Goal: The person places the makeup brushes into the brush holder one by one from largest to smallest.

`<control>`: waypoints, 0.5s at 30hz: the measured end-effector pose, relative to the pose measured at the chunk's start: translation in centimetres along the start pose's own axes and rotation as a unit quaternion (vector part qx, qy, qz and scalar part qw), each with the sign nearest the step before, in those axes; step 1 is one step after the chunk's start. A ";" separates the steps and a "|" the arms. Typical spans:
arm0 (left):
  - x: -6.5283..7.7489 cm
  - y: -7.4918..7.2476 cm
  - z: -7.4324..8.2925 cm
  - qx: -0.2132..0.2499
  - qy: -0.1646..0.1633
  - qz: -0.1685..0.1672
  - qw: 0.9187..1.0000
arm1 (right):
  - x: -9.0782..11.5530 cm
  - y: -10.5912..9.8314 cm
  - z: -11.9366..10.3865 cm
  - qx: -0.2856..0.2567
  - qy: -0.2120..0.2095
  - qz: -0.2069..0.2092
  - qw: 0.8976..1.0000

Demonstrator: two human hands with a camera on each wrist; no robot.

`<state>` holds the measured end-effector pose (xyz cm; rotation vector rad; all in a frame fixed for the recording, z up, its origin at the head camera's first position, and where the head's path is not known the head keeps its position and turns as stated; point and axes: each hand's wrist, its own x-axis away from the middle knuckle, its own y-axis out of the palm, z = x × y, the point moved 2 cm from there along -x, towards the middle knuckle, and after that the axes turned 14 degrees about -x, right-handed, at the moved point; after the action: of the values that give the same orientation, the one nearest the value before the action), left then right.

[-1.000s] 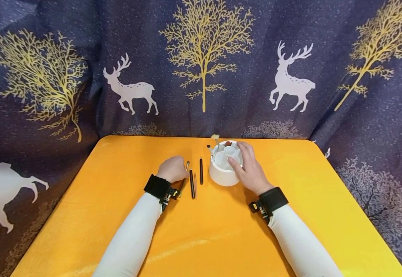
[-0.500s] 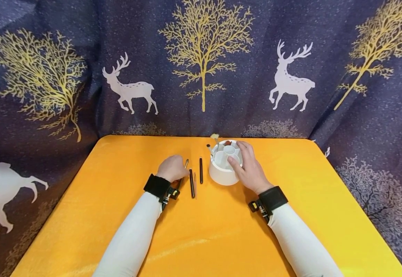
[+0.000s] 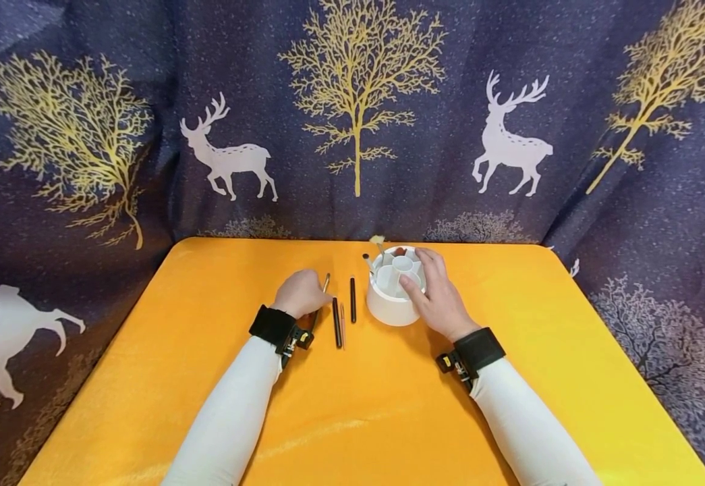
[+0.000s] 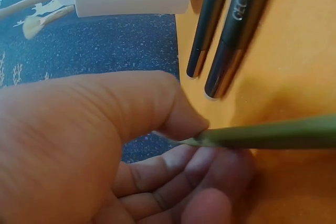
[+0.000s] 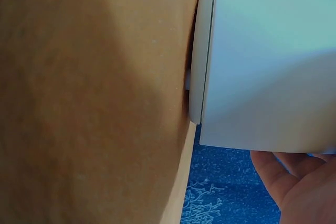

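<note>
My left hand [image 3: 302, 294] pinches a paintbrush between thumb and forefinger, just left of the other tools on the table. Its green handle [image 4: 283, 134] shows in the left wrist view, and its tip [image 3: 326, 280] points away from me in the head view. My right hand [image 3: 445, 297] grips the near right side of a round white organizer [image 3: 388, 310], thumb inside the rim and fingers outside. The organizer stands upright with several compartments. A pale fan-shaped brush [image 3: 377, 240] and a dark-tipped brush [image 3: 367, 258] lean out of its left side.
Two black GECOMO-type sticks, one nearer [image 3: 336, 324] and one farther [image 3: 353, 300], lie between my hands. A thin reddish stick [image 3: 343, 325] lies alongside the nearer one. The orange table [image 3: 352, 418] meets a dark patterned curtain [image 3: 352, 219] at its far edge.
The paintbrush's near end has come up off the table in my left hand, which has shifted slightly away and left. My right hand and the organizer have stayed put.
</note>
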<state>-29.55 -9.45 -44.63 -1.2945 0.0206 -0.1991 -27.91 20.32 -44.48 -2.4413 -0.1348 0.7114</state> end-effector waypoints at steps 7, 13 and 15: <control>-0.1 -0.5 -0.1 0.038 0.018 0.059 0.997 | 0.1 0.0 0.2 -0.004 -0.007 -0.001 1.000; 0.1 -1.4 0.1 0.074 0.030 0.114 0.990 | 0.1 0.1 0.2 -0.003 -0.009 0.003 1.000; 0.1 -1.5 0.0 0.077 0.027 0.130 0.988 | 0.1 0.1 0.2 -0.003 -0.009 0.004 1.000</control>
<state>-29.68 -9.83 -43.15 -1.1199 0.2151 -0.0107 -27.94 20.36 -44.67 -2.4417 -0.1347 0.7384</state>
